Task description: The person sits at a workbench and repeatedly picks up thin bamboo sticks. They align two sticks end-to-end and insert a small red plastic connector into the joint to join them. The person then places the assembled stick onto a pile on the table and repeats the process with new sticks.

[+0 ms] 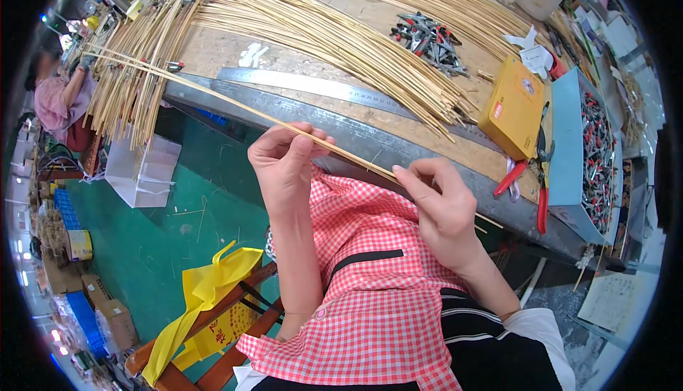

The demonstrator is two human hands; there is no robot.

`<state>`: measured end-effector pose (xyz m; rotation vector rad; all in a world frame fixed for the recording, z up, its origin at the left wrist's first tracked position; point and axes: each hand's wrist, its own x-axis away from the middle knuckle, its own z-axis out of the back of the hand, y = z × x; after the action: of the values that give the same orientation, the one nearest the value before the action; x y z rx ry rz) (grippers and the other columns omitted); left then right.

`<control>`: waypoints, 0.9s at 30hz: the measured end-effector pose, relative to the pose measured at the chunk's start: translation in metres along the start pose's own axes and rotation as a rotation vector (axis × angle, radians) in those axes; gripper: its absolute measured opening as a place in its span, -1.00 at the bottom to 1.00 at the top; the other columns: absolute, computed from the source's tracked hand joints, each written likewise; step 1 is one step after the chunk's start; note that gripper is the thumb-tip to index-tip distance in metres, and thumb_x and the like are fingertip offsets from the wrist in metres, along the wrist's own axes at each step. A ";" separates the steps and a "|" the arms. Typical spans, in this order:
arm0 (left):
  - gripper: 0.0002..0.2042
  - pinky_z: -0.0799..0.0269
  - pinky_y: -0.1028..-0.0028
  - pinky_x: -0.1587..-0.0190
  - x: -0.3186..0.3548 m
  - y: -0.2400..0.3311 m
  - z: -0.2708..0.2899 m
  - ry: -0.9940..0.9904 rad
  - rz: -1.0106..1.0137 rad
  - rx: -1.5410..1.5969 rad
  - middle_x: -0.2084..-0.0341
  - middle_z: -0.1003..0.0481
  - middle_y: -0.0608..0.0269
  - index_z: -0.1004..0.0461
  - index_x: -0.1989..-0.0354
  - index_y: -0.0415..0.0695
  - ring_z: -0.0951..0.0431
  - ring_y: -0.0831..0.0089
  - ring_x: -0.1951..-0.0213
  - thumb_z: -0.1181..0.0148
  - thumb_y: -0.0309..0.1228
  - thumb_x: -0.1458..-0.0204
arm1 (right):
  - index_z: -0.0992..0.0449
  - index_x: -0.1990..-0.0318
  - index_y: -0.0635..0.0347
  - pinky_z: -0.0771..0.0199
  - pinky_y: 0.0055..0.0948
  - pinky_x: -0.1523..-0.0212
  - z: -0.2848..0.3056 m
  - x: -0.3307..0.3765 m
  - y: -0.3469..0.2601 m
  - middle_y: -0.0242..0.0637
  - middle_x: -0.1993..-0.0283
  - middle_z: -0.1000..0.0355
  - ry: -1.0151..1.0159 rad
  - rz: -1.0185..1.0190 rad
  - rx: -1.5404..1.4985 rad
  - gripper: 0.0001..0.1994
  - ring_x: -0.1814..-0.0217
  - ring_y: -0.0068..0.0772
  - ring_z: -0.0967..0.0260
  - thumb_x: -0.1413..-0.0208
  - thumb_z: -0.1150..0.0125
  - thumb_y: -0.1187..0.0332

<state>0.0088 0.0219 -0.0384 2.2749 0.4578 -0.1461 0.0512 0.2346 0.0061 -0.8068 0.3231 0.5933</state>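
Note:
Two thin bamboo strips (213, 95), lying closely side by side, stretch across in front of me from the far left to the lower right. My left hand (284, 170) pinches them between thumb and fingers near their middle. Farther right, my right hand (445, 213) has its thumb and fingers closed on the same strips, and their ends stick out beyond it. Both hands are over the bench's near edge, above my red checked apron (363, 305). Just beyond lies a long steel ruler (313, 83) on the bench (213, 48).
Bundles of bamboo strips (341, 42) cover the bench, with a pile of small black clips (430, 42) among them. At right are a yellow box (512, 110), red-handled pliers (543, 199) and a blue box (567, 156) of clips. A wooden chair (206, 320) stands lower left; another person (64, 99) is far left.

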 end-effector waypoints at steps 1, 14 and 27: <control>-0.91 -0.66 0.26 0.27 0.000 0.001 0.002 0.015 0.004 -0.002 0.45 -0.54 0.07 -0.53 0.34 -0.37 -0.61 0.28 0.39 -0.27 -0.61 0.02 | -0.50 0.05 0.35 -0.45 -0.40 0.34 0.001 -0.003 -0.002 -0.13 0.25 -0.38 -0.027 0.048 0.063 -0.61 0.28 -0.20 -0.39 0.14 -0.18 0.64; -0.98 -0.66 0.23 0.29 -0.004 0.006 0.015 0.029 0.013 -0.046 0.41 -0.52 0.09 -0.52 0.41 -0.35 -0.60 0.30 0.39 -0.23 -0.64 0.00 | -0.44 0.27 0.36 -0.43 -0.20 0.15 0.000 -0.041 0.043 -0.05 0.21 -0.38 -0.057 0.035 0.114 -0.86 0.14 -0.01 -0.39 0.01 -0.13 0.54; -0.95 -0.65 0.29 0.30 -0.002 0.008 0.012 0.028 -0.006 -0.080 0.42 -0.53 0.08 -0.52 0.38 -0.37 -0.60 0.30 0.40 -0.23 -0.66 0.03 | -0.40 0.47 0.30 -0.50 -0.28 0.32 -0.028 -0.081 0.086 -0.12 0.35 -0.37 -0.088 0.017 0.692 -0.97 0.23 -0.15 -0.43 0.14 -0.07 0.57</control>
<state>0.0106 0.0078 -0.0407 2.1994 0.4763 -0.0975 -0.0662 0.2299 -0.0227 -0.1117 0.4210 0.4841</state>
